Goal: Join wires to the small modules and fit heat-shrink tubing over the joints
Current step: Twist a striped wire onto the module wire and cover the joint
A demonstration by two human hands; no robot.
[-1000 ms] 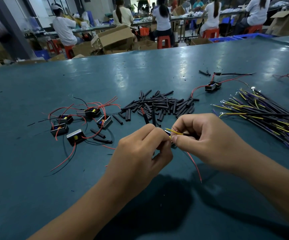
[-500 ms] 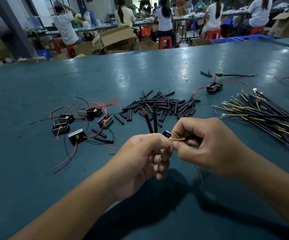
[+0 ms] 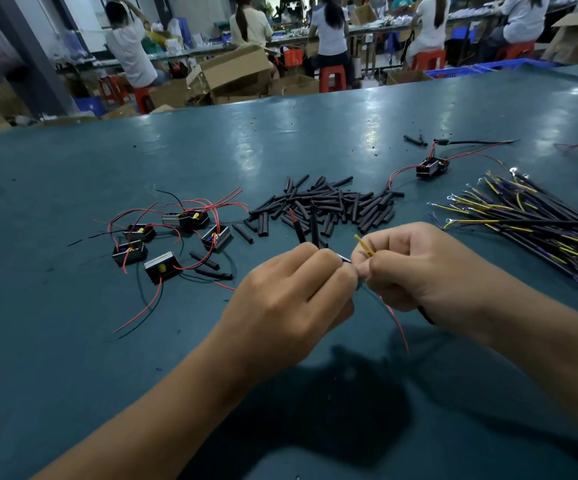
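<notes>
My left hand (image 3: 291,292) grips a small black module (image 3: 344,259), mostly hidden by its fingers; two black heat-shrink tubes (image 3: 306,226) stick up from this hand. My right hand (image 3: 415,268) pinches a yellow wire (image 3: 363,245) right beside the module. A thin red wire (image 3: 398,323) hangs down between the hands. A pile of black tubing pieces (image 3: 329,206) lies behind the hands. Several modules with red and black leads (image 3: 173,237) sit at the left.
A bundle of yellow and purple wires (image 3: 536,226) lies at the right on the teal table (image 3: 73,341). One more module with leads (image 3: 431,167) sits further back right. Beyond the table's far edge are cardboard boxes (image 3: 235,71) and seated people.
Both hands have drawn closer together. The yellow wire's free end has swung from lying sideways to pointing up and left. The left fingers have closed further round the module.
</notes>
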